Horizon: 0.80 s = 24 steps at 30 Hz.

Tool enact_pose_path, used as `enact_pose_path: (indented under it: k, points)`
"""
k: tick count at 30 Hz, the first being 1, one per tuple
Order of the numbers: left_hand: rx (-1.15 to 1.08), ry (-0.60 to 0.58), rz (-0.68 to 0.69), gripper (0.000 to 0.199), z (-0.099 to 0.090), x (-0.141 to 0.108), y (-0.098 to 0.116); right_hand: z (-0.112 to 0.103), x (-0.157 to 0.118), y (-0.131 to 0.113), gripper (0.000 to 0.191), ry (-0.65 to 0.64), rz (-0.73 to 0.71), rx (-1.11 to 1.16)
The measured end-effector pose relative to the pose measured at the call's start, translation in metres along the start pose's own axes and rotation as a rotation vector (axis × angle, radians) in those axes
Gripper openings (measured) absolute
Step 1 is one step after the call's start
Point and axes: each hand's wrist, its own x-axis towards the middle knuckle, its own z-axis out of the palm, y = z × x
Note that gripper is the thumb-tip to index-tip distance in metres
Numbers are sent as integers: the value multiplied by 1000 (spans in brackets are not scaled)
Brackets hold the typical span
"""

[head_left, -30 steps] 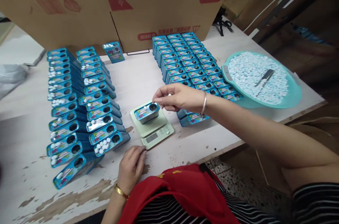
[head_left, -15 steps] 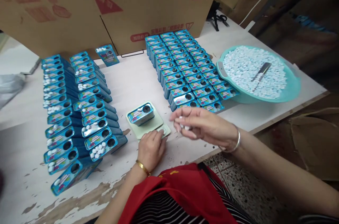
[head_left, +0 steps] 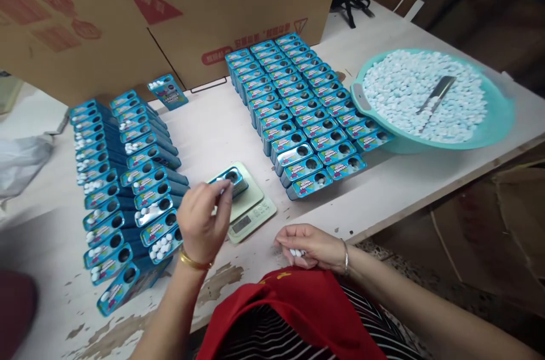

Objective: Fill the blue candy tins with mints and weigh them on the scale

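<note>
Your left hand (head_left: 202, 217), which has a gold bracelet (head_left: 193, 260) at the wrist, is at the left side of the scale (head_left: 260, 215). Its thumb and fingers come together at the top of the blue container (head_left: 240, 185) and hide a part of the lid; I cannot tell if they pinch something there. This container stands on the scale, and its round dark opening is visible just beside your fingertips. Your right hand (head_left: 304, 246) is half closed, near the front edge of the counter (head_left: 204, 127), and it keeps a few white pellets (head_left: 297, 252) in the curled fingers. To the left of the scale stand two rows of similar containers (head_left: 147, 195), many with small white pieces on their lids. Farther to the right, there is a block of containers (head_left: 307, 116). Beside this block, a teal basin (head_left: 497, 116) holds very many pale pellets (head_left: 409, 93), and a metallic tool (head_left: 438, 92) lies on them.
</note>
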Motion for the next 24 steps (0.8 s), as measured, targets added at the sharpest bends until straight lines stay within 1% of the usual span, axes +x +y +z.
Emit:
enact_pose_path:
  k: [2, 3, 5, 8, 12, 18, 21, 24]
  points:
    - [43, -29, -10, 19, -1, 9, -10, -3, 5, 5, 45, 1, -1, 8]
    - [82, -41, -13, 22, -1, 9, -14, -6, 7, 8, 46, 9, 1, 10]
    - [164, -35, -38, 28, -2, 3, -21, -10, 9, 13, 47, 35, 10, 13]
    - [211, -49, -93, 32, -6, -12, -26, -16, 11, 18, 47, 65, 27, 18]
    - [203, -93, -124, 35, -11, -25, -28, -20, 13, 21, 50, 56, 41, 16]
    - [173, -88, -176, 36, -13, -25, -28, -23, 14, 22, 49, 47, 57, 5]
    - [174, -105, -164, 37, -11, -26, -29, -23, 14, 21, 50, 45, 57, -3]
    - [174, -118, -124, 41, -6, -28, -28, -23, 14, 21, 50, 39, 59, -6]
